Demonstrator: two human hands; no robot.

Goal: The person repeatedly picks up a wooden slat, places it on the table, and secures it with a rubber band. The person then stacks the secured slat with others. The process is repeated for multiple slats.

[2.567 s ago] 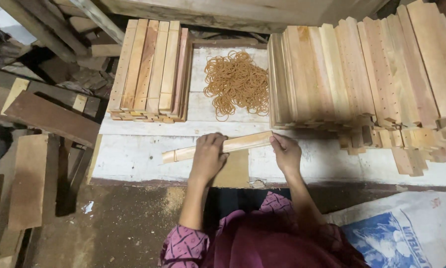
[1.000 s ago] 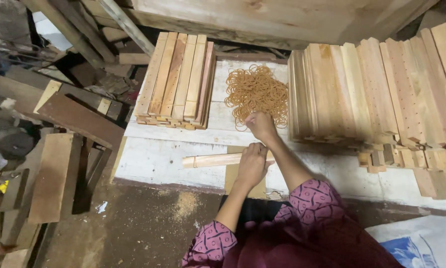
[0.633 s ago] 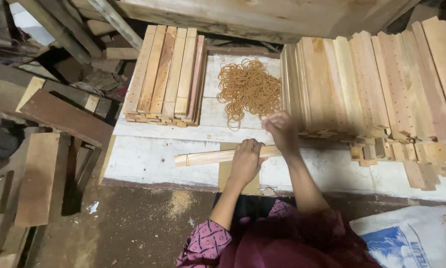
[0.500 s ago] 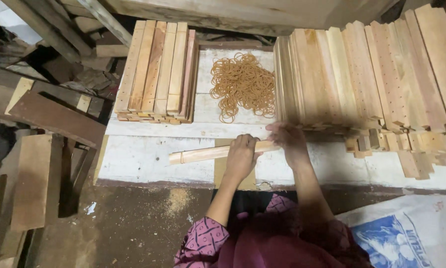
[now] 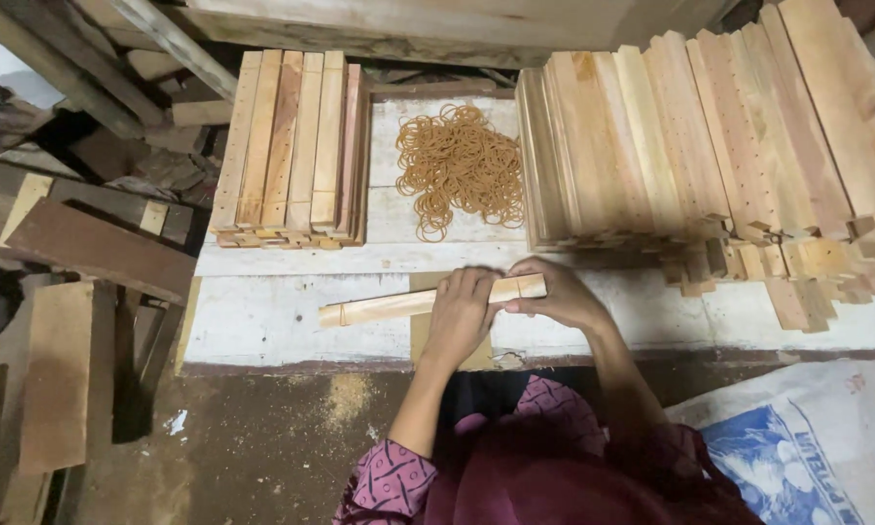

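Hands both closed on one small bundle of wooden slats (image 5: pixel 398 303) lying near the front edge of the worktop (image 5: pixel 262 326): left hand (image 5: pixel 462 309) grips its middle, right hand (image 5: pixel 559 292) pinches the right end, where a band already shows (another at the left end). Finished bundles (image 5: pixel 291 146) sit at the back left; a loose slat stack (image 5: pixel 710 136) fills the right, so much looks left. Rubber bands (image 5: pixel 457 165) heaped at back centre. Worktop white, scuffed; scrap planks (image 5: pixel 77 243) and sawdust floor (image 5: pixel 291 437) around.
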